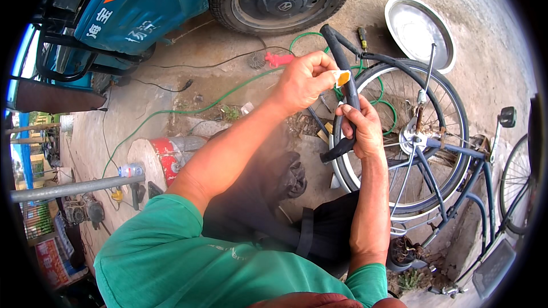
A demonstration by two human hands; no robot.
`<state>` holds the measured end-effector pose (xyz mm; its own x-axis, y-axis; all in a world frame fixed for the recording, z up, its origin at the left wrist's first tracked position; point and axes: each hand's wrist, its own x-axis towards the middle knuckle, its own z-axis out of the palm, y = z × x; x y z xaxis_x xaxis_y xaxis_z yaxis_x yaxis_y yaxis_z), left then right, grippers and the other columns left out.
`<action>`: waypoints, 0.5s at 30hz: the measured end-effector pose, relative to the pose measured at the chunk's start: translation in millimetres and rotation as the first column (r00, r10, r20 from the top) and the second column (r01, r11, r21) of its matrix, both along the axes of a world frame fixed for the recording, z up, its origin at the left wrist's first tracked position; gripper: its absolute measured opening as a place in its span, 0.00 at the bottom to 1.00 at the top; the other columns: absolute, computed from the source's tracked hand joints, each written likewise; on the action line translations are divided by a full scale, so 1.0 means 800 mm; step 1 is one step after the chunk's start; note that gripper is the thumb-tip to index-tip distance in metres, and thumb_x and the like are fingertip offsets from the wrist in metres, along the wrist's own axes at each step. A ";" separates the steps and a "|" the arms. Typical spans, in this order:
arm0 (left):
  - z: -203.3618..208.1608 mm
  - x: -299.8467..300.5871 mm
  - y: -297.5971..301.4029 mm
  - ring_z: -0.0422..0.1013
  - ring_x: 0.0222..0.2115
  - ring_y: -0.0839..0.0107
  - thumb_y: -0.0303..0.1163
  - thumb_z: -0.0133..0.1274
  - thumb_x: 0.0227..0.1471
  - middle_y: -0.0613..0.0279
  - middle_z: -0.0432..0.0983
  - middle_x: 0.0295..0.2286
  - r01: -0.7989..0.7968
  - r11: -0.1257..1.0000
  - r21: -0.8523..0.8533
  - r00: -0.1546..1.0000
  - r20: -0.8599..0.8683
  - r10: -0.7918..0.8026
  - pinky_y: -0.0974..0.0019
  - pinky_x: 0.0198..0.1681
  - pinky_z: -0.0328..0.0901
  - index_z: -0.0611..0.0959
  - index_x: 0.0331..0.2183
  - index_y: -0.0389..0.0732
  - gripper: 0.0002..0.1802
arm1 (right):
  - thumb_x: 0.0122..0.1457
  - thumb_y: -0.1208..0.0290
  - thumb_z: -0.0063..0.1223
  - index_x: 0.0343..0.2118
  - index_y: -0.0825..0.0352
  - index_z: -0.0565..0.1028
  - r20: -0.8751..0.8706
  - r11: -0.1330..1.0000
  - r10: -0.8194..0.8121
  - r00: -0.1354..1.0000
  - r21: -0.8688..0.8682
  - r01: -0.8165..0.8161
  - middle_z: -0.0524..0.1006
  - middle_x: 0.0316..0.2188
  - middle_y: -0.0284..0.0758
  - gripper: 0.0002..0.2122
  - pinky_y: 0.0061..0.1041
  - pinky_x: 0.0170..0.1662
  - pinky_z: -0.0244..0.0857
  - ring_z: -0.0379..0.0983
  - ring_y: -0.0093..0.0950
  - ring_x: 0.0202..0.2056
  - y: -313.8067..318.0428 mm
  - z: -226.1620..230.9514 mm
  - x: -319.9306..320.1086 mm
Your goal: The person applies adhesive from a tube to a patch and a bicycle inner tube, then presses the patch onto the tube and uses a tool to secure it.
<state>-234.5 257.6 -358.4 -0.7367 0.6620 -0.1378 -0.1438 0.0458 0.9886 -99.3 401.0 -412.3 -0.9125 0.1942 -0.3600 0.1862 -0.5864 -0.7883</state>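
My left hand point(305, 81) is closed in a pinch on a small orange patch with white backing point(342, 78), held against the black inner tube point(337, 48). Just nearer to me, my right hand point(365, 125) grips the same tube, thumb on top and fingers curled round it. A loop of tube hangs out beside the bicycle wheel point(456, 131), and part of it runs along the rim. The wheel belongs to a bicycle with a blue frame point(448, 147) lying to the right. My left fingers hide part of the patch.
A metal basin point(419, 31) and a screwdriver point(362, 38) lie beyond the wheel. A green hose point(177, 112) crosses the ground. A blue vehicle with a black tyre point(282, 0) stands at the far side. A red-and-white drum point(165, 159) is at left, near a metal pole point(74, 189).
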 end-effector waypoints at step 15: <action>0.006 0.001 -0.001 0.73 0.30 0.82 0.28 0.57 0.56 0.67 0.79 0.29 0.028 0.998 -0.048 0.999 -0.030 -0.030 0.73 0.35 0.68 0.80 0.34 0.35 0.06 | 0.58 0.72 0.57 0.53 0.71 0.69 -0.003 1.000 -0.002 1.000 0.009 0.002 0.78 0.30 0.33 0.20 0.15 0.19 0.53 0.63 0.14 0.16 0.000 0.000 0.001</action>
<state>-233.9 256.5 -353.7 -0.7216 0.6765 -0.1471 -0.1111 0.0965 0.9891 -98.3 401.0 -412.3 -0.9132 0.1995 -0.3553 0.1823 -0.5798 -0.7941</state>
